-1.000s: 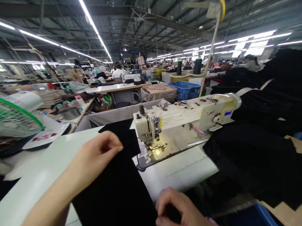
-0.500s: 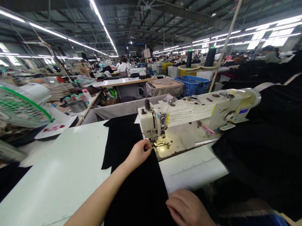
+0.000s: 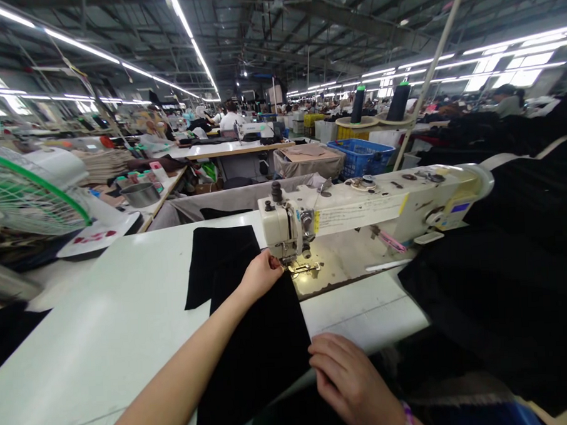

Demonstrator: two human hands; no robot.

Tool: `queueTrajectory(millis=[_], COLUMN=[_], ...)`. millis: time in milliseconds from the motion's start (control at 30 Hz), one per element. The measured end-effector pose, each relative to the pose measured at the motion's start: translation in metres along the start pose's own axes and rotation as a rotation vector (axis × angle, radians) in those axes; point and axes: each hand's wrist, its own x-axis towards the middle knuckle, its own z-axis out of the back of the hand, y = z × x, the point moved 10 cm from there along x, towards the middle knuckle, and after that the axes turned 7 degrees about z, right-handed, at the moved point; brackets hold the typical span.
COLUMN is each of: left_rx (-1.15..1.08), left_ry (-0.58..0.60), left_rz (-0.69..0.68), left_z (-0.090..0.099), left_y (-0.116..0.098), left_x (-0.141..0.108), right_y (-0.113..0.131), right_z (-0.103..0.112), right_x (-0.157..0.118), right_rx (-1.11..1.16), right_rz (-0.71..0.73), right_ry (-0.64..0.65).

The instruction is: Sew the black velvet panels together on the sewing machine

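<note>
A black fabric piece (image 3: 256, 339) lies on the pale table, its right edge running to the needle area of the sewing machine (image 3: 358, 203). My left hand (image 3: 262, 275) is pinched closed on the fabric beside the presser foot, its fingertips partly hidden. Nearer to me, my right hand (image 3: 354, 375) has its fingers curled together at the fabric's right edge, gripping it. Another flap of black fabric (image 3: 199, 272) lies to the left of my left hand, on the table.
A fan (image 3: 29, 192) with a green rim stands at the left. Dark cloth (image 3: 498, 291) is heaped to the right of the machine. Behind are a blue basket (image 3: 363, 159), thread cones (image 3: 358, 106) and a metal bowl (image 3: 140, 195). People work farther back.
The black fabric has shifted away from me past the needle, and part now shows beyond the table's far edge. My right hand has moved slightly forward; my left stays by the presser foot.
</note>
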Motion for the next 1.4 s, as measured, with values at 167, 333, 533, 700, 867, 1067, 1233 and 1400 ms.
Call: queueTrajectory(millis=[167,333,533,700,867,1067,1233,1400], left_rx=[0.087,0.070,0.253,0.237,0.217,0.201,0.210,0.246], left_ry=[-0.135,0.219,0.111,0.118,0.109,0.130,0.124,0.112], left_rz=[-0.115,-0.578,-0.818,-0.804,-0.741,-0.711,-0.691,-0.633], left_z=[0.022,-0.012,-0.009,-0.005,-0.001,0.002,0.002,0.002], left_y=[-0.033,-0.073,-0.066,-0.061,-0.050,-0.041,-0.034,-0.028], left_x=[-0.063,-0.174,-0.187,-0.156,-0.129,-0.097,-0.073,-0.056], right_y=[0.001,-0.001,-0.021,-0.042,-0.060,-0.084,-0.102,-0.095], right_z=[0.001,0.003,-0.008,-0.021,-0.023,-0.036,-0.043,-0.035], right_x=[-0.002,0.005,0.020,0.038,0.057,0.078,0.094,0.093], right_rx=[0.006,0.041,0.058,0.036,-0.100,-0.228,-0.262,-0.250], right_rz=[0.006,-0.012,-0.064,-0.085,-0.092,-0.111,-0.129,-0.143], right_ry=[0.023,0.035,0.068,0.142,0.157,0.241,0.260,0.208])
